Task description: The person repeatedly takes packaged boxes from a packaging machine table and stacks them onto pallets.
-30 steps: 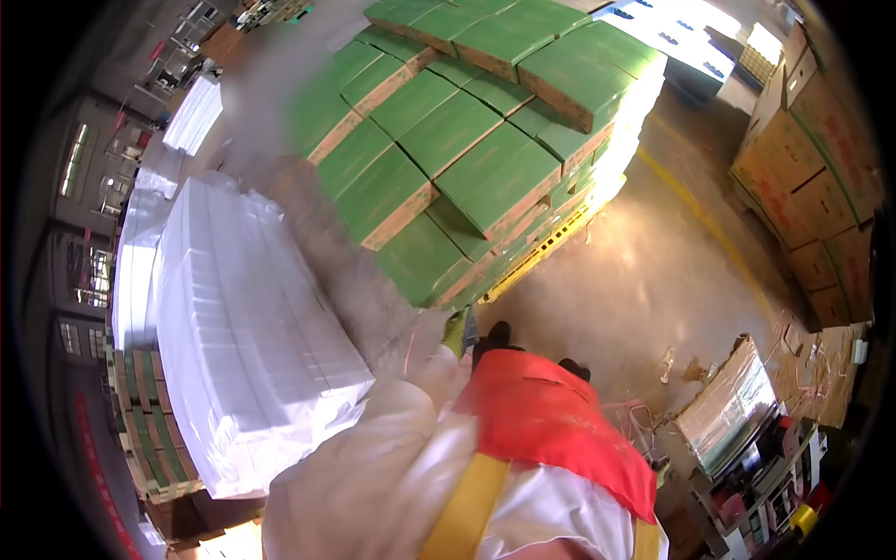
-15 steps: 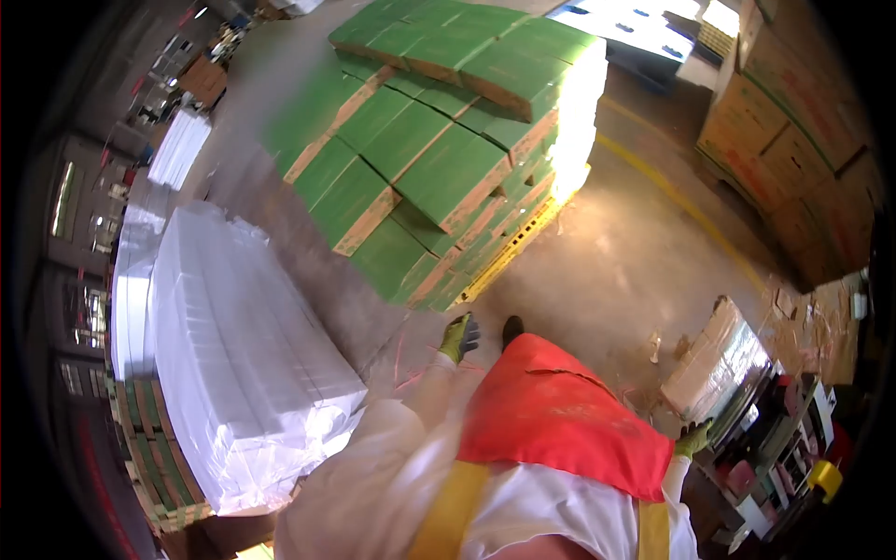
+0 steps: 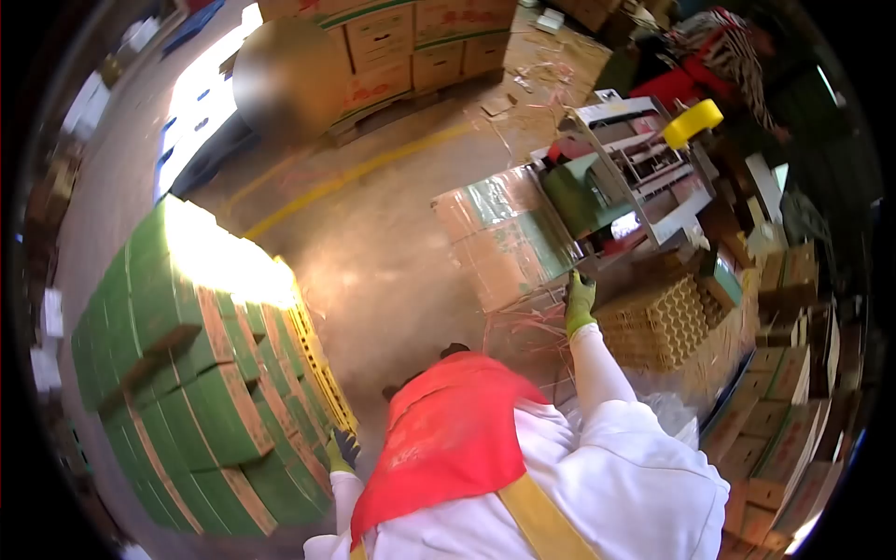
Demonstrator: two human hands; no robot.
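Note:
My left hand (image 3: 343,450), in a yellow-green glove with dark fingers, hangs low beside the stack of green cartons (image 3: 210,411). Its fingers are spread, and nothing is in them. Out in front, my right hand (image 3: 581,306), gloved the same way, is stretched towards a brown and green carton (image 3: 509,245) with shiny tape on top. The right fingers look extended near that carton's corner; whether they touch it I cannot tell. A carton-taping machine (image 3: 639,168) with a yellow tape roll (image 3: 693,123) stands directly behind the carton.
Brown cartons (image 3: 383,51) are piled on a pallet at the back. Honeycomb cardboard inserts (image 3: 658,327) sit right of my right arm, with more stacked cartons (image 3: 770,420) beyond. Pink strapping (image 3: 527,327) lies on the floor. A person in striped sleeves (image 3: 728,47) is behind the machine.
My view has swung to the right, so the green stack now lies on the left and the machine ahead. My right arm has reached forward towards the taped carton. The left hand stays low.

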